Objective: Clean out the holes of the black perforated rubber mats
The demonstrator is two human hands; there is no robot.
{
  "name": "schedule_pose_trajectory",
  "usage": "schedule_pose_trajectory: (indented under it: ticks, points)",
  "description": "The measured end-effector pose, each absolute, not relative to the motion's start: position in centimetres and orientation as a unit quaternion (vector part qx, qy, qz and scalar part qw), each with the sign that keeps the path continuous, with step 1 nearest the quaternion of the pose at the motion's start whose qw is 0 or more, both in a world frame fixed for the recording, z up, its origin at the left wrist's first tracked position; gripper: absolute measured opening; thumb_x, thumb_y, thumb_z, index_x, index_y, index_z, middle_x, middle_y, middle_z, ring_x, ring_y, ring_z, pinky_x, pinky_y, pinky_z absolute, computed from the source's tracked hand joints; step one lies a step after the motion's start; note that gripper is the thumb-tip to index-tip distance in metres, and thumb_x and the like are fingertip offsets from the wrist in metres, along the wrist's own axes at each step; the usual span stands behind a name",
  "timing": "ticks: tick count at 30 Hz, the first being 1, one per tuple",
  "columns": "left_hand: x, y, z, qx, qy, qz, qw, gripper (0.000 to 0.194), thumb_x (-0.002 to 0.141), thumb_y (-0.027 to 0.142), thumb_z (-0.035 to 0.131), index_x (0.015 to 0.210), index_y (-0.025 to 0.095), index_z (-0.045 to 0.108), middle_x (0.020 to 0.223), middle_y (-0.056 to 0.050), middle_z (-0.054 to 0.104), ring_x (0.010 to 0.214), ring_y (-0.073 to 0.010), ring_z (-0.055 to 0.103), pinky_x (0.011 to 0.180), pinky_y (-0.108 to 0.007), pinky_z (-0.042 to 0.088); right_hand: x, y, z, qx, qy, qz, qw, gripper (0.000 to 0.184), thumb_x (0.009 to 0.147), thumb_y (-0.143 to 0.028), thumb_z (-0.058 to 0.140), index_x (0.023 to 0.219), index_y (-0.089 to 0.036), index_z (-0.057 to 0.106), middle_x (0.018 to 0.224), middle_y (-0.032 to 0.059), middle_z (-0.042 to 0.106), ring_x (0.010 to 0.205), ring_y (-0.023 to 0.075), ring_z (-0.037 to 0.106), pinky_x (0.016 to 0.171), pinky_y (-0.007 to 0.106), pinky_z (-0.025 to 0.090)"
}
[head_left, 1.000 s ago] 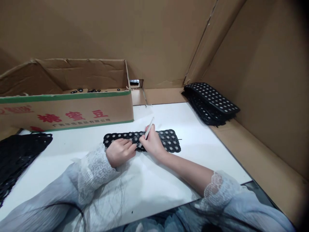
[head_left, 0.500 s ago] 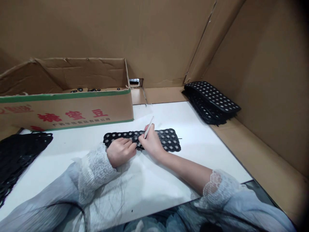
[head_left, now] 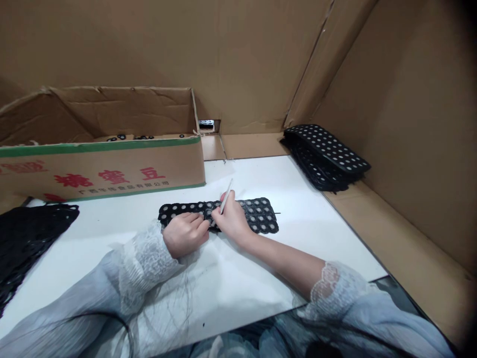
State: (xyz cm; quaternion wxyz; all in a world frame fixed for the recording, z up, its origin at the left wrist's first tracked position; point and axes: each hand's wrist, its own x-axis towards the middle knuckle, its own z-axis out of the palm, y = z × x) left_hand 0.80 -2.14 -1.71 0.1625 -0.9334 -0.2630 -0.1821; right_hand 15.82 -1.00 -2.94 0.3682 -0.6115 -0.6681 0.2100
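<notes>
A black rubber strip [head_left: 257, 215] full of round holes lies flat on the white sheet [head_left: 298, 219] in the middle of the view. My left hand [head_left: 183, 233] presses down on the strip's left half, fingers curled on it. My right hand [head_left: 233, 219] rests on the strip's middle and holds a thin white stick tool [head_left: 225, 190], its lower tip down at the strip just beside my left fingertips. Both forearms wear pale lace sleeves.
An open cardboard box [head_left: 104, 169] with red print and a green stripe stands at the back left, with small black rings inside. A stack of black holed strips [head_left: 328, 156] leans at the back right. A black heap [head_left: 26, 233] lies at the left edge. Cardboard walls surround the work area.
The stick tool in my right hand has shifted slightly left along the strip and tilted more upright. My left hand stays pressed in place.
</notes>
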Motion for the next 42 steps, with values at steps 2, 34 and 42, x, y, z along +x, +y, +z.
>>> schedule_pose_trajectory:
  ticks: [2, 34, 42]
  points:
    - [0.9, -2.2, -1.7, -0.929, -0.269, -0.181, 0.177, 0.018, 0.075, 0.015, 0.044, 0.059, 0.014, 0.051, 0.059, -0.005, 0.059, 0.065, -0.0164, 0.058, 0.06, -0.028, 0.049, 15.9, -0.9, -2.8, -0.613, -0.664, 0.22, 0.367, 0.021, 0.065, -0.018, 0.039, 0.085, -0.019, 0.031, 0.066, 0.0001, 0.048, 0.055, 0.0132, 0.047, 0.054, 0.024, 0.035]
    - [2.1, -3.0, -2.2, -0.846, -0.483, -0.185, 0.133, 0.017, 0.071, 0.018, 0.041, 0.082, 0.014, 0.054, 0.063, -0.002, 0.059, 0.054, -0.0156, 0.056, 0.048, -0.025, 0.037, 16.2, -1.4, -3.2, -0.552, -0.697, 0.239, 0.39, 0.017, 0.068, -0.016, 0.038, 0.082, -0.021, 0.03, 0.068, -0.0023, 0.043, 0.057, 0.0113, 0.045, 0.054, 0.021, 0.036]
    - [1.6, -2.9, -0.8, -0.898, -0.428, -0.066, 0.076, 0.013, 0.074, 0.02, 0.043, 0.074, 0.015, 0.054, 0.068, -0.004, 0.059, 0.063, -0.0184, 0.057, 0.054, -0.026, 0.041, 16.7, -0.9, -3.7, -0.518, -0.714, 0.261, 0.392, 0.017, 0.071, -0.021, 0.043, 0.086, -0.021, 0.034, 0.062, -0.0042, 0.045, 0.053, 0.0112, 0.045, 0.052, 0.021, 0.035]
